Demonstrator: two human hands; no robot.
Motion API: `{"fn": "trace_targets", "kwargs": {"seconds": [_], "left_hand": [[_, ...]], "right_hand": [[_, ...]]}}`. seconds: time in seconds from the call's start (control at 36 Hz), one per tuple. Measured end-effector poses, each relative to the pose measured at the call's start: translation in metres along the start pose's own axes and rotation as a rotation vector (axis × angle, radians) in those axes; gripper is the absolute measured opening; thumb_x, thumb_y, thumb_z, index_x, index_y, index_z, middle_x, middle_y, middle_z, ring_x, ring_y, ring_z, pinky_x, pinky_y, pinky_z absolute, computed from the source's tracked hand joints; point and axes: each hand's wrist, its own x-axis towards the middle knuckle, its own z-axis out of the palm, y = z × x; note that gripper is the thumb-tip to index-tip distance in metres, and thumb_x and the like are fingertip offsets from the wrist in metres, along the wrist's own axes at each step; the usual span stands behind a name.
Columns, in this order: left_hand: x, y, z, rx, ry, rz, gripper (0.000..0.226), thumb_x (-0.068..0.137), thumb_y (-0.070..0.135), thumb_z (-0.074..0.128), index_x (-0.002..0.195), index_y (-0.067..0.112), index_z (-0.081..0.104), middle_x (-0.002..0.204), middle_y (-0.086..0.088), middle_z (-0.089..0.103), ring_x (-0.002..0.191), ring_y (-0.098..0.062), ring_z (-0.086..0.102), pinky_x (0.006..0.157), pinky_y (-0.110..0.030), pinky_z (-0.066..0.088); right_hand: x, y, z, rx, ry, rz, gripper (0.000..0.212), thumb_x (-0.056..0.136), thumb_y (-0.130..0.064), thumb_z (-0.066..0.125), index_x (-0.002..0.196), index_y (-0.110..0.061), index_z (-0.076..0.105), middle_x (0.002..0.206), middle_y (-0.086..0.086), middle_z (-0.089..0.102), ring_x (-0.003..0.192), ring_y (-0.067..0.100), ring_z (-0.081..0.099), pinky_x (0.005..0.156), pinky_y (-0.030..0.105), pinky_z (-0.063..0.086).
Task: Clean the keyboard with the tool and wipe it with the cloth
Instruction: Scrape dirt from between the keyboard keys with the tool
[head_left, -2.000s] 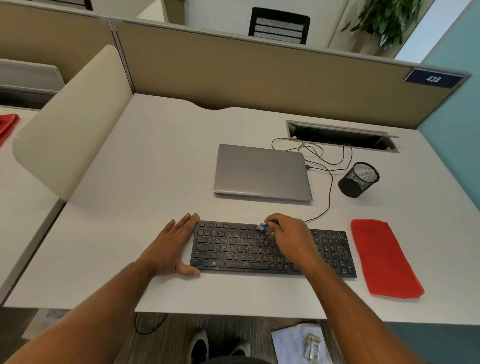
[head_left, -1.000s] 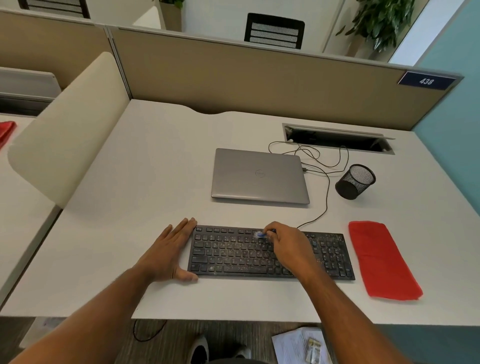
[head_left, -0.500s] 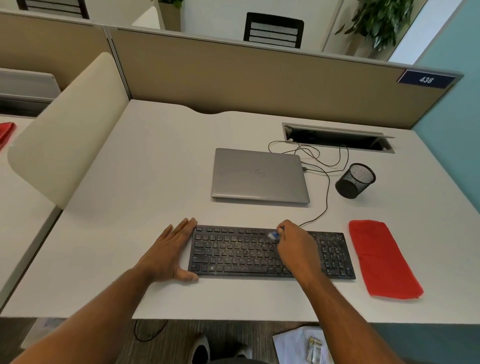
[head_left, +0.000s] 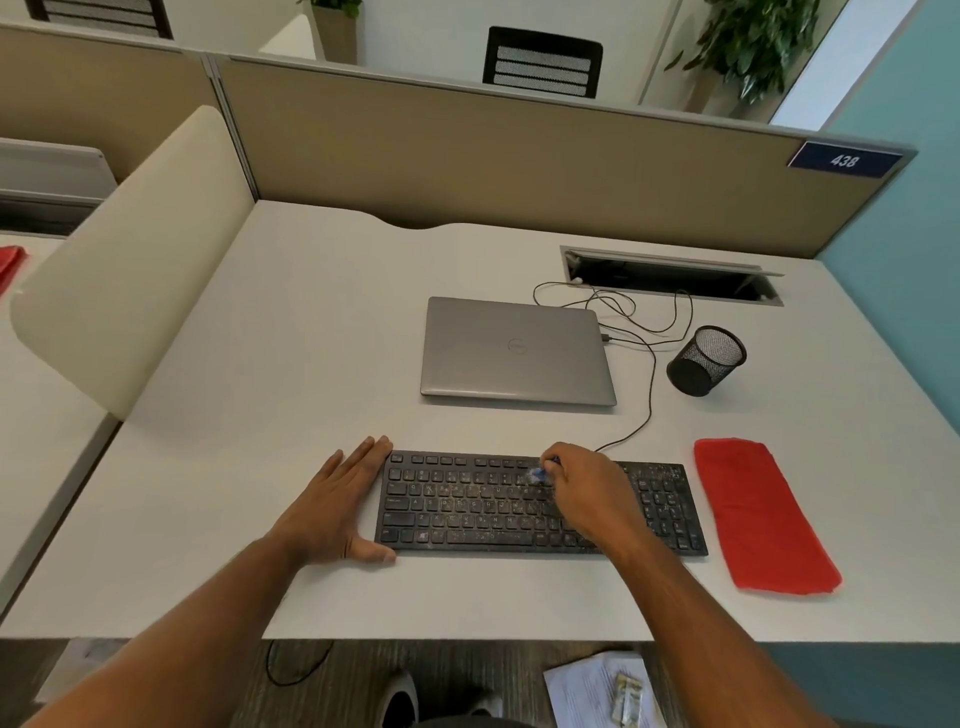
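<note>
- Head view, only cam here: black keyboard (head_left: 540, 504) sits at the front of the white desk (head_left: 311, 322), keys look dusty/speckled w/ light bits, esp. the top right corner.
- Right hand (head_left: 587, 493) is over the keyboard's upper middle, fingers curled in, pinching a small blue-ish tool (head_left: 540, 470). Only the tip pokes out past the fingers and it's blurry, so can't tell what kind of tool exactly; tip is down at the key rows.
- The hand covers a chunk of keys btw the main block and the numpad.
- Left hand (head_left: 340, 506) lies flat on the desk, fingers straight, holding nothing, thumb at the keyboard's front left corner, fingers along its left edge.
- Red cloth (head_left: 761, 514) lies flat just right of the keyboard, not touching it.
- Behind: closed grey laptop (head_left: 517, 351), black mesh cup (head_left: 706, 361), thin cable (head_left: 649, 384) running to the keyboard's back edge, its end hidden behind the right hand.
- Bottom edge: shoes and some papers on the floor, cut off.
</note>
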Motion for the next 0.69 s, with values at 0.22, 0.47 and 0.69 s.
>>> {"fn": "trace_targets", "kwargs": {"seconds": [0.22,0.47,0.69], "left_hand": [[0.0,0.001,0.0,0.009,-0.008,-0.003,0.147,0.062,0.1,0.059,0.16,0.027,-0.023,0.171,0.01,-0.016,0.155,-0.003,-0.022,0.129,-0.038,-0.009],[0.0,-0.001,0.0,0.01,-0.012,-0.004,0.148,0.061,0.101,0.058,0.16,0.026,-0.023,0.171,0.009,-0.016,0.155,-0.003,-0.023,0.129,-0.038,-0.01],[0.0,0.0,0.0,0.006,-0.01,0.003,0.148,0.062,0.1,0.059,0.161,0.026,-0.023,0.172,0.009,-0.016,0.155,-0.004,-0.022,0.129,-0.037,-0.01]], "right_hand": [[-0.004,-0.002,0.002,0.133,0.049,0.013,0.025,0.106,-0.028,0.052,0.123,-0.032,0.07,0.117,-0.012,0.071,0.092,0.005,0.059,0.084,0.025,0.048],[-0.004,-0.004,-0.009,0.136,0.06,0.044,0.02,0.107,-0.029,0.049,0.112,-0.027,0.068,0.096,-0.012,0.063,0.082,0.004,0.055,0.074,0.026,0.043],[-0.009,-0.003,-0.003,0.001,0.014,0.045,0.019,0.107,-0.026,0.049,0.112,-0.028,0.067,0.093,-0.008,0.067,0.079,0.009,0.059,0.072,0.03,0.05]]}}
